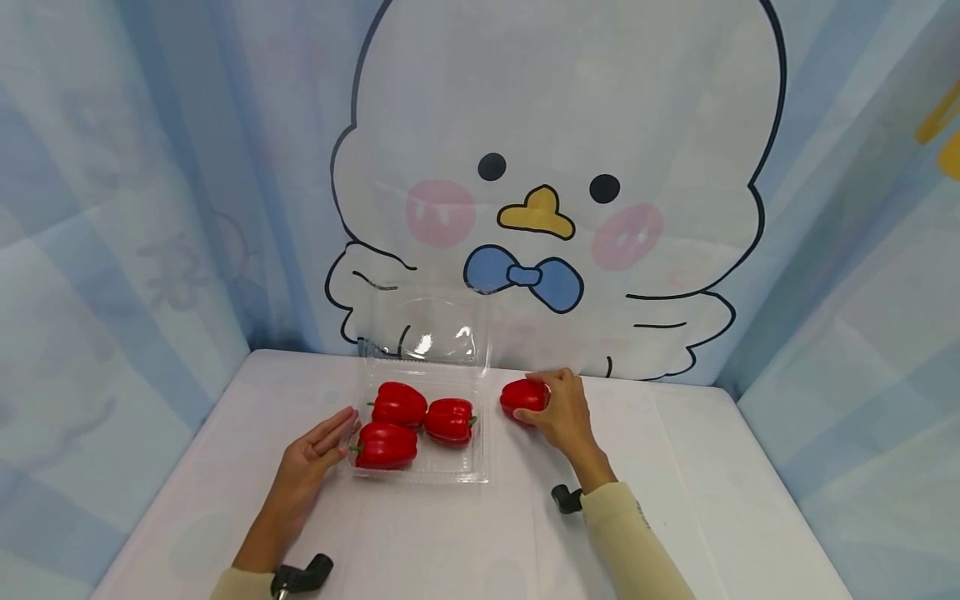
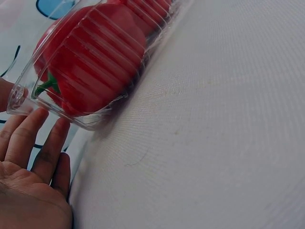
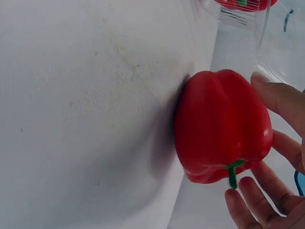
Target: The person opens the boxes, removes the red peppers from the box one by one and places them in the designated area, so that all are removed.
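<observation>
On the table, a clear plastic clamshell box [image 1: 457, 468] stands with its lid raised at the back. Three red bell peppers with green stems lie inside, one at the back left [image 1: 399, 404], one at the near left [image 1: 386, 446] and one at the right [image 1: 449, 421]. My left hand [image 1: 311, 458] is at the box's left side, its fairly straight fingertips right at the rim. To the right of the box, my right hand [image 1: 562, 412] grips another red bell pepper [image 3: 221, 124] between thumb and fingers, close over the table.
The white table [image 1: 675, 500] ends at the back against a pale blue curtain [image 1: 285, 167] printed with a cartoon bird. Similar curtains hang on both sides. A black wrist mount [image 1: 303, 575] sits by the left sleeve, another [image 1: 566, 498] by the right.
</observation>
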Available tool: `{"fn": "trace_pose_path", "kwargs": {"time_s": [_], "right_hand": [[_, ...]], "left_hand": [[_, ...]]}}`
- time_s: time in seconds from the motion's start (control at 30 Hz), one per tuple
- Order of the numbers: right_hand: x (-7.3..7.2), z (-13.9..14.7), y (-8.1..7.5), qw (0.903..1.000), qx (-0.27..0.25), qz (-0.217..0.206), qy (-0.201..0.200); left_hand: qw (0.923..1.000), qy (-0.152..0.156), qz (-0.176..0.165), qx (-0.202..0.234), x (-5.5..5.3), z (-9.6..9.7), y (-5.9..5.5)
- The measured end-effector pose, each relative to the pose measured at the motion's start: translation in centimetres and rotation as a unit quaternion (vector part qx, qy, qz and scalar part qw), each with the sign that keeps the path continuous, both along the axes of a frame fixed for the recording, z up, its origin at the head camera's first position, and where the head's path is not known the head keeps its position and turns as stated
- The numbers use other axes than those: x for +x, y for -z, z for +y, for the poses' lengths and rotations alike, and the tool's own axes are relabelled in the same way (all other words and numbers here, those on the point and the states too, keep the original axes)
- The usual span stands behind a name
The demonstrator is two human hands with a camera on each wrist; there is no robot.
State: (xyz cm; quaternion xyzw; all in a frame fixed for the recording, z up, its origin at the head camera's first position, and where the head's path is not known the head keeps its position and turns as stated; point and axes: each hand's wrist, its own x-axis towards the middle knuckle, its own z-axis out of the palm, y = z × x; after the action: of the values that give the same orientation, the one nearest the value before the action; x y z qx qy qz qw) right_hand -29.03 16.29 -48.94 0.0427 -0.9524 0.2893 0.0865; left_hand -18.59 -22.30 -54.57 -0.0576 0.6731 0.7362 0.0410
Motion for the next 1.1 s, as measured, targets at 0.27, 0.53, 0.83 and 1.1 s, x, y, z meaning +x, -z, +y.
{"fn": "trace_pose_path", "kwargs": {"time_s": [0.27,0.53,0.83,1.1], "right_hand": [[0.1,0.0,-0.3,1.0,0.0,0.007,0.002],[1.3,-1.4,-1.5,0.999,-0.031,0.031,-0.012],[2.6,-3.7,-2.1,0.9926,-0.082,0.055,-0.071],[3.7,-5.9,-2.1,0.9877,-0.098,0.048,-0.112]], "left_hand": [[1.0,-0.001,0.005,-0.003,0.0,0.0,0.0],[1.0,-0.001,0.004,0.001,0.1,0.1,0.0],[0.9999,0.0,0.011,0.001,0.1,0.1,0.1],[0.9999,0.001,0.016,0.0,0.1,0.0,0.1]]}}
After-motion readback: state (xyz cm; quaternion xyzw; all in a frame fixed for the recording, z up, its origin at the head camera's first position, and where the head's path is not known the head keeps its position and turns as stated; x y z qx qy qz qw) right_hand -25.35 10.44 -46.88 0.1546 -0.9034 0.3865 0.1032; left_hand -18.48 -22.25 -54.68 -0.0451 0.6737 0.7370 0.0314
